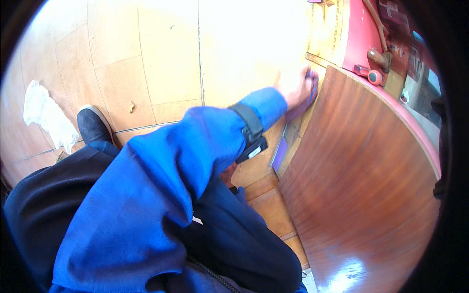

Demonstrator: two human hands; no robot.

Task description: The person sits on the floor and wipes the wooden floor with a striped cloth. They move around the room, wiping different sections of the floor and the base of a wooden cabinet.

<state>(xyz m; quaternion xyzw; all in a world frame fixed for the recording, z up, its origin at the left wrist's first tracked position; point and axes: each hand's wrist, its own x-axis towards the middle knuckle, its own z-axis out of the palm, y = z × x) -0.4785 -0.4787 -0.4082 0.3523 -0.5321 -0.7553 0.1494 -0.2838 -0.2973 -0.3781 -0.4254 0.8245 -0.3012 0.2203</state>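
My left arm, in a blue sleeve, stretches across to the right. Its hand [295, 89] is blurred and grips a bunched reddish and blue cloth [311, 88] low beside the edge of a brown wooden panel [359, 157]. A dark strap [249, 119] with a small black box circles this sleeve. Only a bit of my right hand [229, 174] shows beneath the left forearm, close to my knee; its fingers are hidden. Between the two hands, a flat purple piece [280, 154] lies along the foot of the panel.
Wood-look floor tiles [121, 88] spread ahead, washed out by glare. A crumpled white plastic bag [47, 113] lies left of my dark shoe [94, 124]. Beyond the panel's pink edge [414, 124] sit a red-and-black tool [370, 75] and a brown wooden object [379, 58].
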